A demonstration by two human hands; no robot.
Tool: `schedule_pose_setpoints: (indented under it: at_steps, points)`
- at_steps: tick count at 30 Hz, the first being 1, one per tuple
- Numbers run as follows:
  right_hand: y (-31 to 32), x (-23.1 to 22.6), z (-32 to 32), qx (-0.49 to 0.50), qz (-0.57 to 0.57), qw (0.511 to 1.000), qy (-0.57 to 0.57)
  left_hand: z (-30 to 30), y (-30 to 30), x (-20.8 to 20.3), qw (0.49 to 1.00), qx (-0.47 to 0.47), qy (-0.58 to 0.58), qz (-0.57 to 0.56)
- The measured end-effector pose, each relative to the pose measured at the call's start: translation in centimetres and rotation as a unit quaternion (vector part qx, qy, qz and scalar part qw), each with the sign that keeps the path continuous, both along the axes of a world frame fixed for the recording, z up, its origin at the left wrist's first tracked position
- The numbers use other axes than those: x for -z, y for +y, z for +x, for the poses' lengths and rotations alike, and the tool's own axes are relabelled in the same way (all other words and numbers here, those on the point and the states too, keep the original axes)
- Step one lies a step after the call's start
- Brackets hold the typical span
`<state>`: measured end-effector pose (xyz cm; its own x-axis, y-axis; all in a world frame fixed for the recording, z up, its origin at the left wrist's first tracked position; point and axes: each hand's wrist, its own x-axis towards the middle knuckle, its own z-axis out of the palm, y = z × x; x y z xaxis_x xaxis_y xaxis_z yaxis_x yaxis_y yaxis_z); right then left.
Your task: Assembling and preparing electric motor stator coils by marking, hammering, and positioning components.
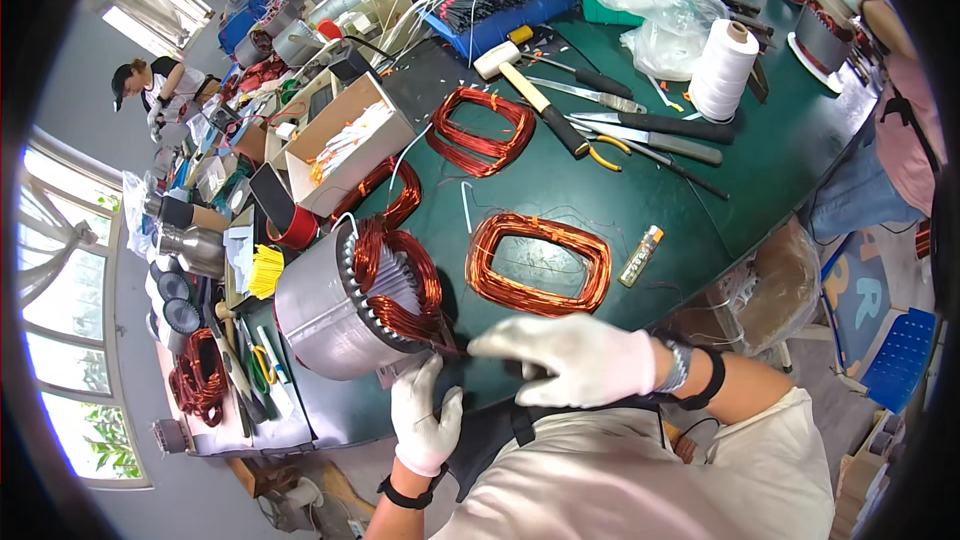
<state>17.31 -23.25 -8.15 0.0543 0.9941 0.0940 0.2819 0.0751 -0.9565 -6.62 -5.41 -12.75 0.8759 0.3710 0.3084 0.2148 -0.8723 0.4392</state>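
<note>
A grey metal motor stator (325,310) lies on its side on the green table, its toothed bore turned toward the right. Copper wire coils (412,320) hang out of that bore, partly seated in white-lined slots. My left hand (425,415), in a white glove, is at the stator's lower front edge with thumb and fingers apart. From the right, my gloved right hand (570,358) reaches toward the coil ends, fingers stretched out; whether its fingertips touch the wire is unclear. Just beyond my right hand lies a tied rectangular copper coil (540,262).
More coils (482,132) lie farther back. A mallet (530,100), files and pliers (608,152) rest near a white thread cone (722,70). A cardboard box (345,145) stands behind the stator. A marker-like tube (641,256) lies rightward. Other people work at far left and right.
</note>
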Motion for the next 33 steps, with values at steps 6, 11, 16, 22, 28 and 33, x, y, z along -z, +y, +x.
schedule_pose_setpoints:
  at_steps: [6,11,16,22,28,33]
  points:
    - [-1.8,5.9,-1.8,-0.038,0.009,0.986,-0.159,4.8,-1.1,-2.7,0.986,0.161,0.029,0.01]
    - [-4.9,2.4,1.3,0.023,0.034,0.995,-0.095,8.8,-2.3,-1.7,0.988,0.141,0.067,0.014]
    - [-4.2,-0.3,3.3,0.252,0.103,0.917,-0.291,8.0,-2.6,-1.7,0.991,0.13,0.038,-0.009]
    - [-0.6,3.7,4.5,0.151,-0.075,0.876,-0.452,4.6,-1.8,-1.1,0.998,0.001,-0.03,-0.054]
    - [-3.0,5.1,12.0,0.249,-0.089,0.757,-0.598,9.9,-3.3,-2.1,0.983,0.172,0.055,0.046]
    - [-1.5,-0.1,10.2,0.33,0.077,0.744,-0.576,13.3,-3.0,1.1,0.979,0.139,0.122,0.081]
